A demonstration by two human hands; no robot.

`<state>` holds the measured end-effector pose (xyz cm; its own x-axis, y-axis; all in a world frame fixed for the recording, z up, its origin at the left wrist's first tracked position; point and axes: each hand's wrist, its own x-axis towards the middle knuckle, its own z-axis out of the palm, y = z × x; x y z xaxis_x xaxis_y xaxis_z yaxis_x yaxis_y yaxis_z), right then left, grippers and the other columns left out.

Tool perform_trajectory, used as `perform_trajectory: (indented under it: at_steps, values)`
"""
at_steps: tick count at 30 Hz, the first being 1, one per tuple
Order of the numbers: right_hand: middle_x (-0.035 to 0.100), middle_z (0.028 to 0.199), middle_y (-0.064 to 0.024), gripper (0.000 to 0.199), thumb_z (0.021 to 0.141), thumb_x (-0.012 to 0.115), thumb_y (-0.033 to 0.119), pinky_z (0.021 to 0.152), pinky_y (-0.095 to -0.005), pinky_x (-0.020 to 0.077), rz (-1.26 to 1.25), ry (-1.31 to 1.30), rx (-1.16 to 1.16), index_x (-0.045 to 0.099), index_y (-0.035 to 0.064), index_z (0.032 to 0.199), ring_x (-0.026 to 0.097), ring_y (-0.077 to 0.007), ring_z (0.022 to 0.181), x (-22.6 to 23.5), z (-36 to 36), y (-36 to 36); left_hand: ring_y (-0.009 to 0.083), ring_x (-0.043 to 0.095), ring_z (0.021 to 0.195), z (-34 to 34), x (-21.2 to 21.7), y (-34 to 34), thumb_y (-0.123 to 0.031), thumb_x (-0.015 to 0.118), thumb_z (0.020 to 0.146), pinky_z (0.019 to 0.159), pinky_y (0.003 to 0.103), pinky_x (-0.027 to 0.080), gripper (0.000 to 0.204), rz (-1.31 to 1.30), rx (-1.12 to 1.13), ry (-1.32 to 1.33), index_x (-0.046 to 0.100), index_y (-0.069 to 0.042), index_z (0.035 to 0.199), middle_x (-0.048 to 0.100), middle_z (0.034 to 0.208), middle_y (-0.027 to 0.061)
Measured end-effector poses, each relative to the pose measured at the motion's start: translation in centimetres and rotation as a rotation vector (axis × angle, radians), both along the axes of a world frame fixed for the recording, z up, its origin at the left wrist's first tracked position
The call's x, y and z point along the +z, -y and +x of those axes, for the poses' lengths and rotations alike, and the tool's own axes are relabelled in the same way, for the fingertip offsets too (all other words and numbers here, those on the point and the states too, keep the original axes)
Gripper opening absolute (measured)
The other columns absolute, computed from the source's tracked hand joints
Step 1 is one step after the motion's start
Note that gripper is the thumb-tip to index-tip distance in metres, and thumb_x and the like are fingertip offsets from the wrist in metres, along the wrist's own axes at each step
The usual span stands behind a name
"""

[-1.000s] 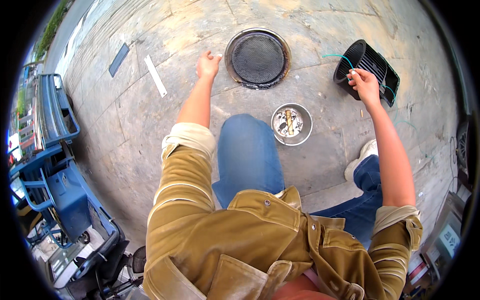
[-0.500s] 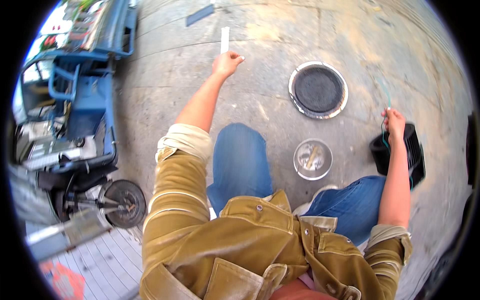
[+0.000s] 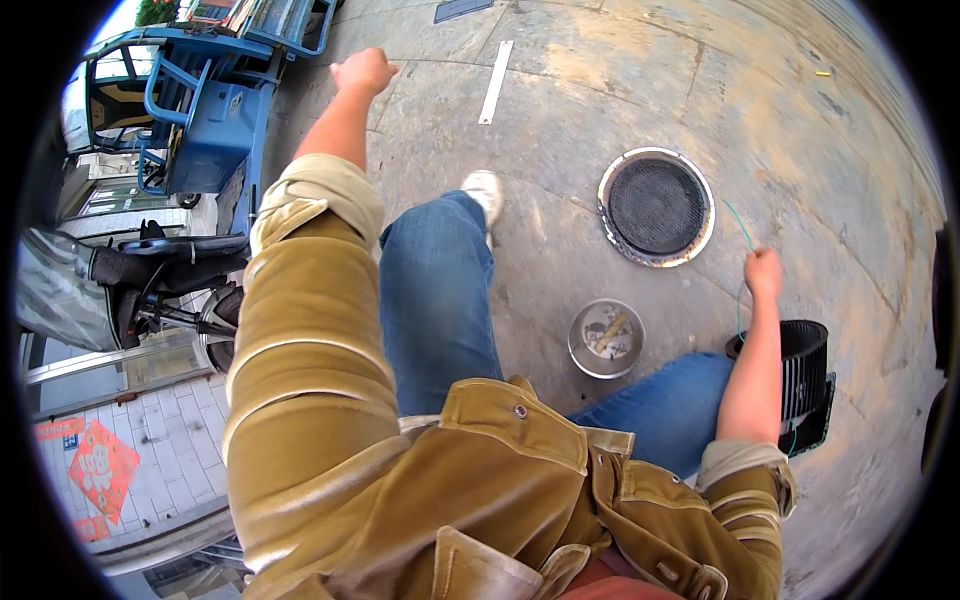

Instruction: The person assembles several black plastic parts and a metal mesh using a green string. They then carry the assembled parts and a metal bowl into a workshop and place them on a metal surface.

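Clock positions were read from the middle of the head view. Left hand (image 3: 365, 72): at 11 o'clock, raised on an outstretched arm, fingers curled; could not tell whether it pinched anything. The blue vehicle (image 3: 215, 120) was the nearest object to it in the view. Right hand (image 3: 763, 272): at 3 o'clock, fingers folded tight on a thin green cord (image 3: 738, 222). The cord ran from the hand toward 11 o'clock to a faint tip; below the hand it hung toward the black slatted drum (image 3: 802, 390), and a short length showed again at the drum's lower edge.

The drum lay at 4 o'clock, partly behind the right forearm. Near the right knee, at 3 to 4 o'clock, a round metal bowl (image 3: 607, 373) held a tan strip (image 3: 612, 331) and small dark bits. At 2 o'clock a dark round pan (image 3: 655, 207) with a pale, stained rim lay on the paved floor (image 3: 560, 260).

At 12 o'clock: a white shoe (image 3: 484, 198), beyond it a white strip (image 3: 496, 84), then a blue-grey panel (image 3: 463, 9) near the view's edge. At 8 o'clock: a red paper diamond (image 3: 105, 472).
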<state>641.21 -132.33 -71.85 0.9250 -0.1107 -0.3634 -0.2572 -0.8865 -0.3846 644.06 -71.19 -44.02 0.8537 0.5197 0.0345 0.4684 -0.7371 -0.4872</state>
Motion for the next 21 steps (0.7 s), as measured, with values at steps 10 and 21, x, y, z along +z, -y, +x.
perform_trajectory:
  at_steps: [10,21]
  values:
    - [0.053,0.059,-0.0035,0.017,0.083,0.051,0.013,0.047,-0.0226,0.0374,0.234,0.056,-0.281,0.058,-0.0019,0.081,0.046,-0.0083,0.050,3.7,-5.8,3.1,0.0233,0.057,0.095,15.1,-20.0,-12.2,-0.049,0.061,0.069,0.086,0.044,0.032,0.040,-0.345,-0.057,-0.242,0.064,-0.018,0.094,0.062,0.098,0.0066]
    - [0.059,0.072,0.0024,0.018,0.086,0.052,0.020,0.043,-0.0154,0.0318,0.173,0.082,-0.752,0.060,0.0055,0.091,0.046,-0.0014,0.052,7.5,-8.8,-3.2,0.0247,0.050,0.108,20.8,-37.7,-11.7,-0.051,0.064,0.065,0.093,0.046,0.032,0.058,-0.738,0.285,-0.246,0.058,-0.009,0.105,0.056,0.111,0.0094]
